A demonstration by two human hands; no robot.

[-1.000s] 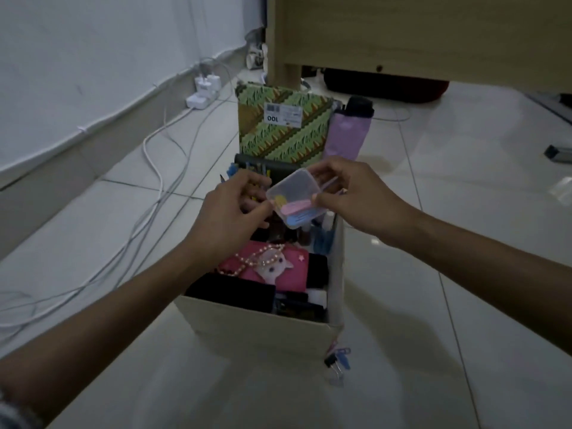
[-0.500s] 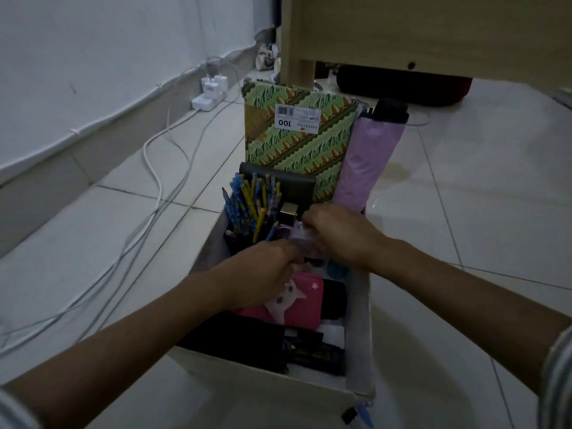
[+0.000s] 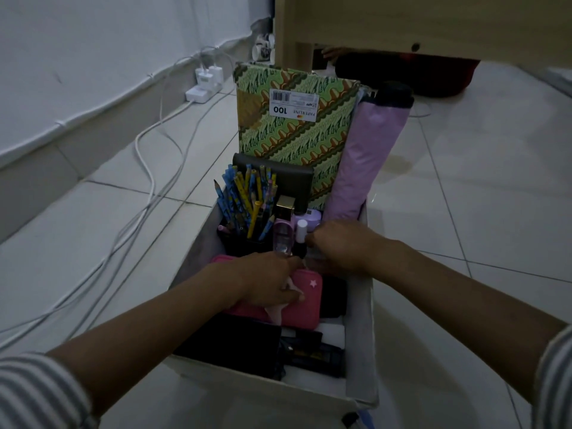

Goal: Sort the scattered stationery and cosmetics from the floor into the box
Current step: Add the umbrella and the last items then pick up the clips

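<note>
Around the sorting spot: a dim tiled room edge with cables and furniture

A glossy white tiled floor [image 3: 464, 181] with thin dark grout lines runs up to a pale wall [image 3: 93, 41] with a grey skirting band [image 3: 46, 168] on the left. A white power strip [image 3: 198, 95] lies by that skirting, with white plug-in chargers [image 3: 210, 76] standing in it. Several long white cables [image 3: 148, 168] trail from it across the tiles toward the near left. Two small patterned mugs [image 3: 263, 49] sit in the far corner. At the top stands light wooden furniture [image 3: 433, 23] on a square leg [image 3: 301, 55], with a dark bundle [image 3: 402, 75] lying beneath it.
</note>
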